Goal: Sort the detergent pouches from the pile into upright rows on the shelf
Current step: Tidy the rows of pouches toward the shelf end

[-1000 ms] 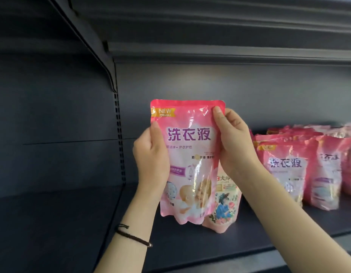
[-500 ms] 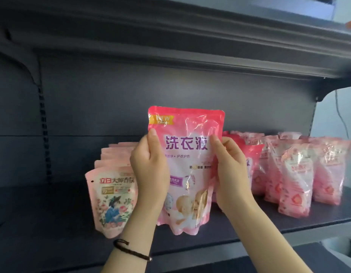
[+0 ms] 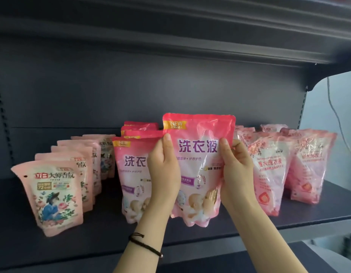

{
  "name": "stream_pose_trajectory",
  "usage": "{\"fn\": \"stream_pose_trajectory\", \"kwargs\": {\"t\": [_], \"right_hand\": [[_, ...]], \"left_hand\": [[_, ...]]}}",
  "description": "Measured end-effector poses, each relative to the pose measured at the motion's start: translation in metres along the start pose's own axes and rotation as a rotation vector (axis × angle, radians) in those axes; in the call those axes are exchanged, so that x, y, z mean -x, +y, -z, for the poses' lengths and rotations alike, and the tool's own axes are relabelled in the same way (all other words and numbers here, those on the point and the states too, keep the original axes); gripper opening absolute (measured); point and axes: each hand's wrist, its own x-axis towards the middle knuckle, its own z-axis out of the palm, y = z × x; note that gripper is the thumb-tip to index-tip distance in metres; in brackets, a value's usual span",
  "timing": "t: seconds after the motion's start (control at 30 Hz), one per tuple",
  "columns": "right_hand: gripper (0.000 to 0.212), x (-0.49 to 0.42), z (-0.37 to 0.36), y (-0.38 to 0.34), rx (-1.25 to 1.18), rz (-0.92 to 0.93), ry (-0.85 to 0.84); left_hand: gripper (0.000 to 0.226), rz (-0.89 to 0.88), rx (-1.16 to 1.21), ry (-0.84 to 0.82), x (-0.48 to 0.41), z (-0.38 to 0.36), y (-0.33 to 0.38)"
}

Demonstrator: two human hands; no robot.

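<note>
- Two bare hands are holding one glossy bright pink plastic detergent pouch [image 3: 198, 154] upright, with its printed face turned toward the person.
- The left hand [image 3: 163, 174] is gripping the pouch's left edge. Its thumb [image 3: 166, 137] is pressing on the front a little below the top corner, and the other fingers are curling out of sight behind.
- The right hand [image 3: 236, 174] is gripping the right edge the same way, its thumb [image 3: 223, 142] lying on the front beside the large purple characters and its fingers wrapping behind.
- The pouch is sitting between the two hands, over the front part of the dark grey metal shelf [image 3: 210, 235]. I cannot tell whether its bottom is touching the deck.
- Just behind it to the left, a row of matching bright pink pouches [image 3: 131, 174] is standing upright, running front to back. The left hand is covering part of the front one.
- Further left, a row of pale pink pouches with a floral picture [image 3: 54, 194] is standing, the front one leaning a little.
- To the right, a cluster of translucent pink-and-red pouches [image 3: 269, 174] is standing just beside the right hand.
- A thin black cord bracelet [image 3: 145, 245] is circling the left wrist.
- A dark grey back panel [image 3: 151, 91] is rising behind the rows, and an upper shelf [image 3: 170, 36] is overhanging them.
- A thin grey cable [image 3: 336, 115] is hanging down the pale wall past the shelf's right end.
</note>
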Motion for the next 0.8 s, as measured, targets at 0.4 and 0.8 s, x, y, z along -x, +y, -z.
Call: {"fn": "stream_pose_trajectory", "kwargs": {"t": [0.4,0.8], "right_hand": [[0.021,-0.026,0.038,0.037,0.054,-0.017,0.008],[0.027,-0.024,0.052,0.058,0.169,0.125,0.006]], "left_hand": [[0.02,0.147,0.021,0.045,0.02,-0.042,-0.04],[0.034,-0.025,-0.056,0.226,0.038,-0.058,-0.06]]}}
